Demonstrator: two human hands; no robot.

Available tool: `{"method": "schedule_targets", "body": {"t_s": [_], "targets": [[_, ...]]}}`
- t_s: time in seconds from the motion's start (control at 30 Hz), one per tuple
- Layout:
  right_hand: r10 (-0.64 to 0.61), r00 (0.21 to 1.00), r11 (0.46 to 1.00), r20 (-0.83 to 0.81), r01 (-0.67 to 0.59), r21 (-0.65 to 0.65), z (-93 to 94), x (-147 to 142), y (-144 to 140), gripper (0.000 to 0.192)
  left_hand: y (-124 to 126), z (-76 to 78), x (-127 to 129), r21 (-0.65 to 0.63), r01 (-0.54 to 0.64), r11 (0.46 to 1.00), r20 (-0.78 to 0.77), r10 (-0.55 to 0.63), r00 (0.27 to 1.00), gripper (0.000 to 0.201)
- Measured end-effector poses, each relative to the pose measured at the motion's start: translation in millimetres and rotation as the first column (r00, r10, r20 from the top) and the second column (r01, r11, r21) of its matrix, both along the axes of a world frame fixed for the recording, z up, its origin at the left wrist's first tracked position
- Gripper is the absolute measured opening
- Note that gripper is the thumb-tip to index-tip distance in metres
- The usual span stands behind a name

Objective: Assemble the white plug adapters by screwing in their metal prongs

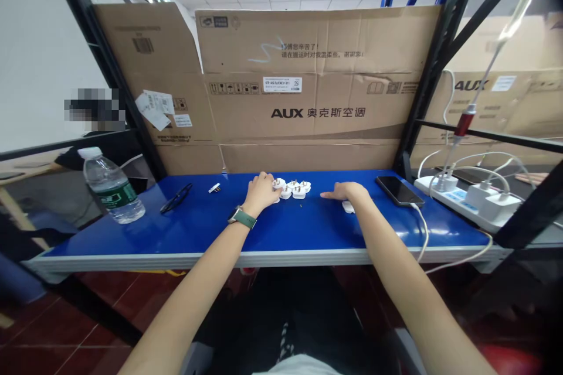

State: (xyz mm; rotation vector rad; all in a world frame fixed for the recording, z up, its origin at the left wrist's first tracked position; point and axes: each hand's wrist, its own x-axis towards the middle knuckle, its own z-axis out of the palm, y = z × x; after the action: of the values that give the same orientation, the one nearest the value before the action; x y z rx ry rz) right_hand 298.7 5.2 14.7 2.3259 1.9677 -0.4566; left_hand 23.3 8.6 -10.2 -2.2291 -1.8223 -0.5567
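Note:
Several white plugs (pixel 295 189) with metal prongs facing up sit bunched together in the middle of the blue tabletop (pixel 299 228). My left hand (pixel 261 190), a green-banded watch (pixel 241 217) at its wrist, rests against the left side of this bunch. Its fingers and thumb are apart, partly covering the nearest plugs. To the right of the bunch, my right hand (pixel 346 191) lies low over the table, index finger stretched to the left without touching the plugs. Another white piece (pixel 348 207) is partly hidden beneath this hand. A separate white plug (pixel 214 188) lies farther left.
Black glasses (pixel 176 198) and a water bottle (pixel 113 186) are on the left. A phone (pixel 400 190) with a cable lies on the right, beside a loaded power strip (pixel 470 199). Cardboard (pixel 308 94) walls the back. Another person (pixel 94 129) sits beyond the left frame post.

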Motion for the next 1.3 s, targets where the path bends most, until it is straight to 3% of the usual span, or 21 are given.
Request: {"method": "schedule_targets", "body": {"t_s": [0.13, 0.33, 0.47, 0.57, 0.6, 0.67, 0.73, 0.8, 0.87, 0.97, 1.07, 1.13, 1.23, 1.3], "targets": [[0.075, 0.997, 0.996, -0.03, -0.076, -0.04, 1.2, 4.1, -2.6, 0.09, 1.5, -2.7, -0.6, -0.108, 0.02, 0.994, 0.01, -0.019, 1.0, 0.044], [0.281, 0.94, 0.957, -0.195, -0.289, -0.008, -5.5, 4.3, 5.0, 0.057, 2.9, -3.4, -0.4, -0.119, 0.028, 0.992, 0.018, -0.026, 1.0, 0.047], [0.405, 0.849, 0.914, -0.34, -0.385, 0.128, -8.9, -3.1, 8.0, 0.05, 1.9, -4.0, 0.3, -0.129, 0.028, 0.991, 0.011, -0.026, 1.0, 0.045], [0.527, 0.742, 0.85, -0.413, -0.453, 0.271, -8.8, -9.7, 8.4, 0.049, -0.3, -4.0, 0.8, -0.118, 0.027, 0.993, 0.011, -0.026, 1.0, 0.042], [0.554, 0.732, 0.831, -0.396, -0.455, 0.321, -8.5, -10.6, 8.9, 0.048, -0.9, -3.9, 0.8, -0.107, 0.025, 0.994, 0.006, -0.025, 1.0, 0.04], [0.542, 0.784, 0.825, -0.303, -0.426, 0.372, -7.7, -8.5, 10.7, 0.047, -1.2, -4.2, 0.2, -0.082, 0.016, 0.997, -0.008, -0.017, 1.0, 0.038], [0.427, 0.887, 0.879, -0.177, -0.361, 0.311, -6.5, -1.3, 12.7, 0.051, -0.4, -4.8, -0.8, -0.067, 0.01, 0.998, -0.009, -0.011, 1.0, 0.038], [0.318, 0.943, 0.942, -0.102, -0.301, 0.15, -4.7, 8.9, 13.7, 0.061, 0.8, -5.5, -1.2, -0.069, 0.016, 0.997, 0.012, -0.015, 1.0, 0.039], [0.314, 0.946, 0.95, -0.082, -0.313, 0.021, -2.4, 18.5, 12.7, 0.064, 1.0, -5.3, -0.3, -0.071, 0.03, 0.997, 0.042, -0.027, 0.999, 0.041], [0.372, 0.924, 0.918, -0.085, -0.38, -0.115, 0.3, 26.2, 9.6, 0.062, -0.7, -1.6, 2.2, -0.036, 0.03, 0.999, 0.096, -0.026, 0.995, 0.04], [0.42, 0.902, 0.9, -0.098, -0.428, -0.083, -0.5, 26.3, 9.1, 0.057, 0.1, 4.5, -3.7, 0.048, -0.08, 0.996, 0.14, 0.073, 0.987, 0.032], [0.441, 0.89, 0.893, -0.113, -0.448, -0.04, -3.5, 24.8, 11.9, 0.055, 5.2, 6.7, -18.2, 0.1, -0.26, 0.96, 0.164, 0.242, 0.956, 0.032], [0.463, 0.874, 0.886, -0.147, -0.459, 0.064, -9.7, 22.3, 19.7, 0.048, 19.7, 4.5, -54.3, 0.036, -0.535, 0.844, 0.183, 0.521, 0.834, 0.041], [0.503, 0.841, 0.863, -0.197, -0.48, 0.156, -13.2, 20.2, 25.4, 0.038, 30.5, 0.3, -79.7, -0.101, -0.634, 0.766, 0.199, 0.64, 0.742, 0.048]]}}
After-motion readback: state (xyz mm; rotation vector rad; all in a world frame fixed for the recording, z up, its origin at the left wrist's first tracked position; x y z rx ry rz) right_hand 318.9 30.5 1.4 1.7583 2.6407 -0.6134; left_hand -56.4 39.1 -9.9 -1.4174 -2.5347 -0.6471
